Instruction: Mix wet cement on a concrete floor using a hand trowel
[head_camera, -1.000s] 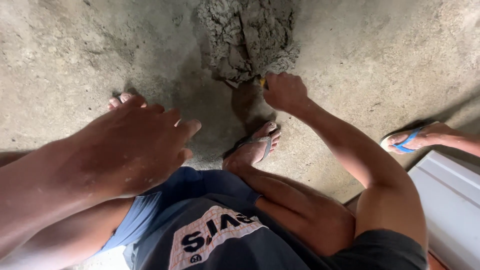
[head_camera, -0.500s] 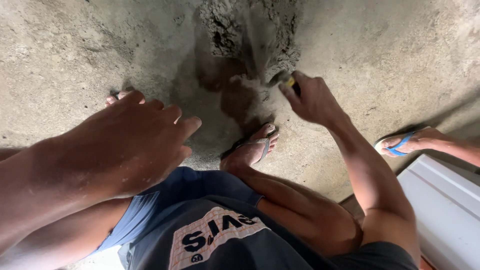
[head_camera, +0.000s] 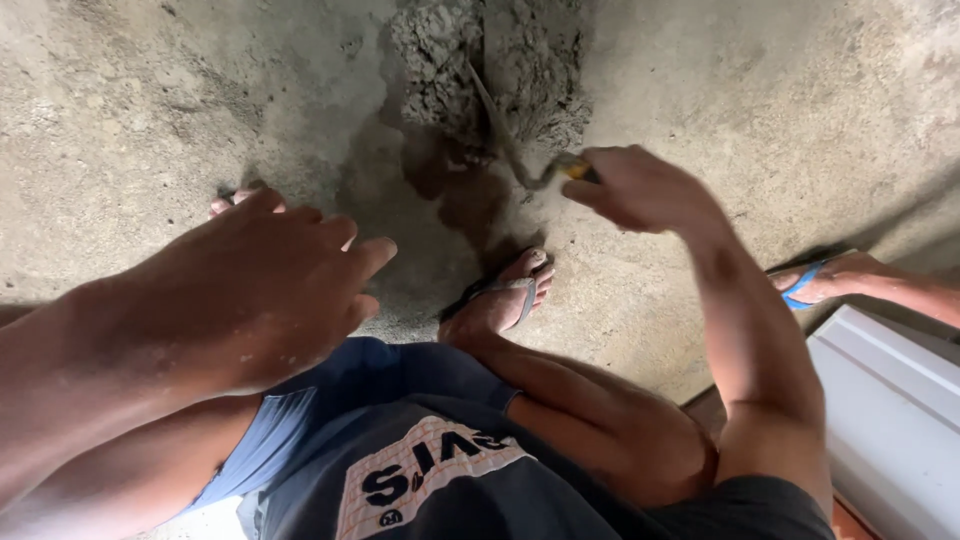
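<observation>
On the rough concrete floor, your right hand grips the trowel, its blade running up-left into the wet mortar pile ahead, while your left hand hovers open, farther off.

Grey mortar heap on mottled beige-grey floor — dark brown wet patch; blue sandal strap; navy shorts; white box.

left hand spread flat, right hand fisted
</observation>
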